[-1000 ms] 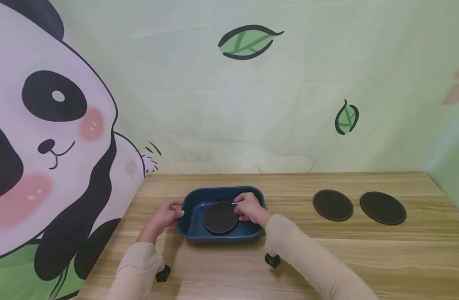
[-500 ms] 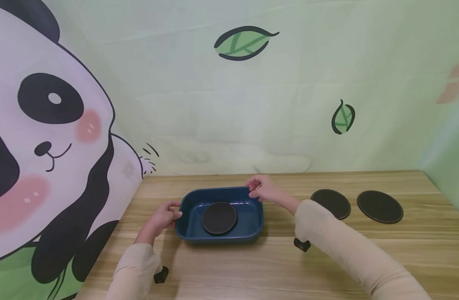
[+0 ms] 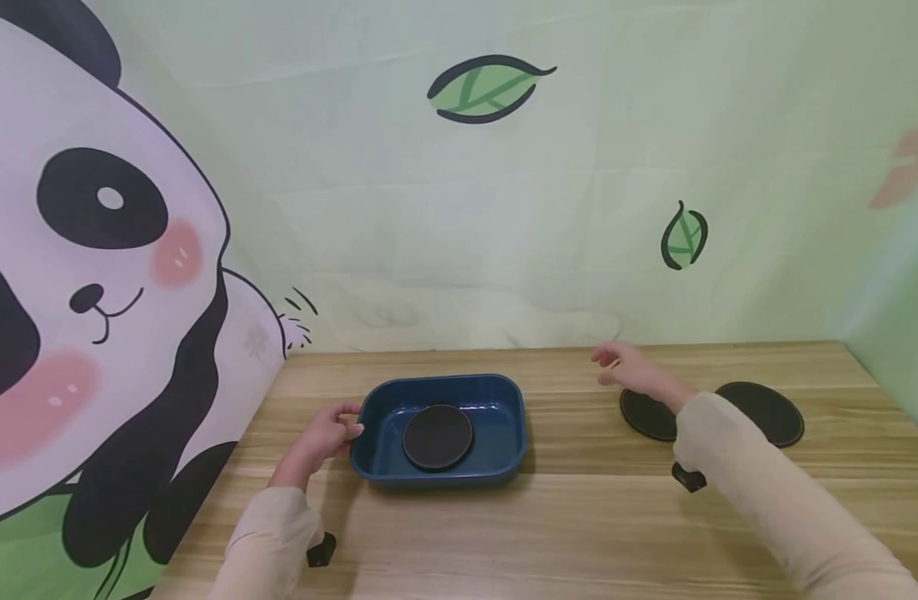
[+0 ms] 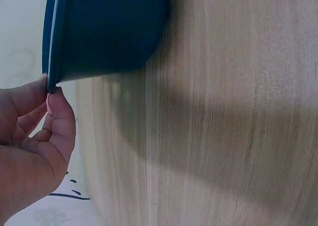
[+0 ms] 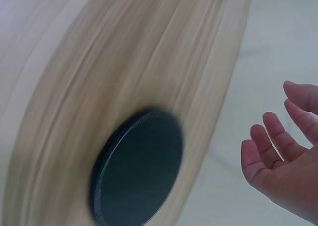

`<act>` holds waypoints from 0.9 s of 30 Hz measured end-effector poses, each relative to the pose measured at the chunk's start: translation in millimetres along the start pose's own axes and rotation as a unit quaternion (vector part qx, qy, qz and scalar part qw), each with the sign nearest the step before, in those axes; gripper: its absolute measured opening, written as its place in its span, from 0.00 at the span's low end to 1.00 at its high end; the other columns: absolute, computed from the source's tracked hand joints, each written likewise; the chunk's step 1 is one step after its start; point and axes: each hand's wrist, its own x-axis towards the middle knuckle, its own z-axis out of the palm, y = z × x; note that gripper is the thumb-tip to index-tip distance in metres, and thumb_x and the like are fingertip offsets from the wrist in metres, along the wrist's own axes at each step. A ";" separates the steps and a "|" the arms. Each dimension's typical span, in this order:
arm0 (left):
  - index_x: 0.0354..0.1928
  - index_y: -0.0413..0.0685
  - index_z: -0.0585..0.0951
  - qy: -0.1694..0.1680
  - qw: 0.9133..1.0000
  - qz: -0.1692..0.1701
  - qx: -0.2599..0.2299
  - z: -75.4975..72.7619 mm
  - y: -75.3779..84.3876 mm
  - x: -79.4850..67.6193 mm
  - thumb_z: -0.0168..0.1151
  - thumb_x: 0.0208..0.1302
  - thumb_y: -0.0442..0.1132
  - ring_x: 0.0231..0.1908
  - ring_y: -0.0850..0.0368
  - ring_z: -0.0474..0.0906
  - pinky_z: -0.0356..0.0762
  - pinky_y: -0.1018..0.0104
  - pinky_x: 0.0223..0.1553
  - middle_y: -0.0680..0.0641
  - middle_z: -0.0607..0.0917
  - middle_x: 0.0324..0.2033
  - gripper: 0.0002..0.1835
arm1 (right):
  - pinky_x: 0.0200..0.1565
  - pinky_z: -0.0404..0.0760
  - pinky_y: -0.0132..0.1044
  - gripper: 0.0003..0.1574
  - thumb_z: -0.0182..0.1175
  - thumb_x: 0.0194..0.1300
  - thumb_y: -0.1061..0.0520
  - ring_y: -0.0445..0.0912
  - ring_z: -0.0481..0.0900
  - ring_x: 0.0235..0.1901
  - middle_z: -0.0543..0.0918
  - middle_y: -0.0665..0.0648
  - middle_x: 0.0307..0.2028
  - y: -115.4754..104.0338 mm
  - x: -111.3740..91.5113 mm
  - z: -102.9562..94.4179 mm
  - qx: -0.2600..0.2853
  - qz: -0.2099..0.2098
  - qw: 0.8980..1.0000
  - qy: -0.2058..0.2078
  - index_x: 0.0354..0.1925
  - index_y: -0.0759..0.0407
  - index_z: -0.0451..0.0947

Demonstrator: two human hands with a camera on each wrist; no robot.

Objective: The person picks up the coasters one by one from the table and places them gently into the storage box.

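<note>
A blue rectangular tray (image 3: 496, 442) with raised walls stands on the table, and one round black coaster (image 3: 438, 437) lies inside it. My left hand (image 3: 330, 433) pinches the tray's left rim between thumb and fingers; the left wrist view shows this grip on the blue wall (image 4: 107, 32) up close. Above the table to the right, my right hand (image 3: 630, 367) holds nothing, its fingers loosely bent and apart. Below it lies a second black coaster (image 3: 649, 415), partly covered by the hand and wrist. A third black coaster (image 3: 762, 412) lies further right, partly behind the sleeve.
The wooden table (image 3: 459, 542) ends at the back against a pale green backdrop (image 3: 369, 208) printed with leaves and a large panda (image 3: 129, 275). Black wrist devices show under both sleeves.
My right hand has left the coaster inside the tray and travelled right, past the tray's rim, to above the coasters on the table. My left hand keeps its grip on the tray.
</note>
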 end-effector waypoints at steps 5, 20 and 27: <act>0.56 0.36 0.64 -0.002 1.000 0.004 -0.005 0.0 0.1 -0.9 0.48 0.63 0.30 0.31 0.57 0.73 0.74 0.63 0.35 0.39 0.74 0.39 0.19 | 0.50 0.66 0.54 0.25 0.54 0.55 0.64 0.66 0.63 0.52 0.68 0.75 0.51 26.5 -12.9 -18.4 -0.018 0.014 1.000 0.010 0.51 0.76 0.65; 0.56 0.36 0.64 0.001 1.000 0.006 -0.001 0.0 -0.1 -1.2 0.49 0.62 0.30 0.31 0.57 0.74 0.74 0.64 0.34 0.38 0.75 0.39 0.19 | 0.55 0.58 0.61 0.35 0.56 0.54 0.64 0.72 0.53 0.57 0.58 0.79 0.57 74.2 -29.8 -28.9 -0.057 0.062 0.996 -0.003 0.57 0.79 0.56; 0.56 0.37 0.65 0.004 1.000 0.001 -0.001 0.7 0.0 -1.6 0.49 0.62 0.30 0.32 0.57 0.74 0.74 0.64 0.34 0.39 0.75 0.39 0.19 | 0.53 0.61 0.59 0.36 0.57 0.51 0.66 0.72 0.57 0.55 0.61 0.80 0.55 78.8 -31.8 -24.9 -0.069 0.069 0.995 -0.008 0.56 0.80 0.57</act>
